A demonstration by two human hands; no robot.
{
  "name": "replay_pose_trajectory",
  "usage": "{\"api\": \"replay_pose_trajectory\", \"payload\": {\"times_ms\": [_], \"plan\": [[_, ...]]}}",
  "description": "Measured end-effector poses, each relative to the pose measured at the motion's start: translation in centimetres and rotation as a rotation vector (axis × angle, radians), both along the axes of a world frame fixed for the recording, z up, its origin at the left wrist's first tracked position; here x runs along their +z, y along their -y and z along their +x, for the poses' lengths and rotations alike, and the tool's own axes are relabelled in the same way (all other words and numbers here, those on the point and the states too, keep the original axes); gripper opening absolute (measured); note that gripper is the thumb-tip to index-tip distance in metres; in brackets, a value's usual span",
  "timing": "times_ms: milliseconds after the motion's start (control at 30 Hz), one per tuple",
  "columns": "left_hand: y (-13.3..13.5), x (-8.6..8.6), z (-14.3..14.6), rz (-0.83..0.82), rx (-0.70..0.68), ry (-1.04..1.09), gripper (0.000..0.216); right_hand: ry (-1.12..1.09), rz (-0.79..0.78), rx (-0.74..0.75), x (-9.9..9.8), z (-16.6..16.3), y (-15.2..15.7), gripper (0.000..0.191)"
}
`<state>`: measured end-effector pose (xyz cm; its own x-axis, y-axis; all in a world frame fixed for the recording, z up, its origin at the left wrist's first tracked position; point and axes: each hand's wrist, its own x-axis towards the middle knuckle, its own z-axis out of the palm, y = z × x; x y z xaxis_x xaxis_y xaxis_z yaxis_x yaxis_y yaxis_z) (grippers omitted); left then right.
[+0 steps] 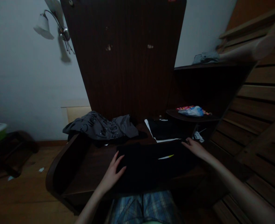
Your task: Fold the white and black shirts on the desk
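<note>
A black garment [148,165] lies spread on the dark wooden table [86,168] in front of me. My left hand [114,172] rests flat on its left edge, fingers stretched out. At the garment's right upper corner lies my right hand [195,147], fingers extended and touching the cloth. A small yellow mark shows on the black fabric near the middle.
A crumpled grey printed shirt [102,127] lies at the back left of the table. A folded black and white cloth [162,130] sits behind the garment. A colourful bag [190,111] rests on a small round shelf. A dark wardrobe [125,59] stands behind; wooden slats run along the right.
</note>
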<state>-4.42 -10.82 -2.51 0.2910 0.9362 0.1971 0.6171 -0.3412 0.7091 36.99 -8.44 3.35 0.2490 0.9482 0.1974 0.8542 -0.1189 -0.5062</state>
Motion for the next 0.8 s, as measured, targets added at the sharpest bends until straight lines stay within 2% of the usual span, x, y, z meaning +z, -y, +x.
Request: {"api": "replay_pose_trajectory", "payload": {"times_ms": [67, 133, 233, 300, 367, 467, 567, 667, 733, 800], "plan": [[-0.3, 0.2, 0.7, -0.031, 0.013, 0.124, 0.044, -0.002, 0.016, 0.026, 2.1, -0.7, 0.2, 0.018], [-0.6, 0.4, 0.8, -0.055, 0.049, 0.261, 0.039, -0.033, 0.043, 0.115, 4.1, -2.5, 0.5, 0.019], [-0.7, 0.7, 0.5, -0.041, 0.087, 0.437, 0.033, -0.044, 0.060, 0.327, 6.3, -7.2, 0.4, 0.015], [-0.6, 0.9, 0.4, -0.005, 0.098, 0.511, 0.030, 0.006, 0.051, 0.463, 6.8, -11.3, 0.0, 0.012], [-0.4, 0.9, 0.4, -0.041, 0.087, 0.573, 0.033, 0.057, 0.037, 0.544, 6.4, -15.6, -0.5, 0.010], [-0.5, 0.5, 0.8, -0.226, 0.055, 0.640, 0.052, 0.070, -0.011, 0.583, 4.2, -21.5, -0.6, 0.016], [-0.8, 0.1, 1.2, -0.297, 0.102, 0.615, 0.067, -0.012, -0.084, 0.707, 1.4, -24.6, 0.1, 0.021], [-0.9, 0.1, 1.4, -0.257, 0.099, 0.510, 0.065, -0.215, -0.076, 0.745, -0.1, -23.9, 1.0, 0.027], [-0.8, 0.4, 1.4, -0.221, 0.052, 0.439, 0.057, -0.355, -0.036, 0.711, -0.1, -21.9, 1.6, 0.024], [-0.6, 0.8, 1.6, -0.194, 0.029, 0.387, 0.051, -0.402, -0.021, 0.680, 0.1, -19.8, 2.4, 0.022]]}}
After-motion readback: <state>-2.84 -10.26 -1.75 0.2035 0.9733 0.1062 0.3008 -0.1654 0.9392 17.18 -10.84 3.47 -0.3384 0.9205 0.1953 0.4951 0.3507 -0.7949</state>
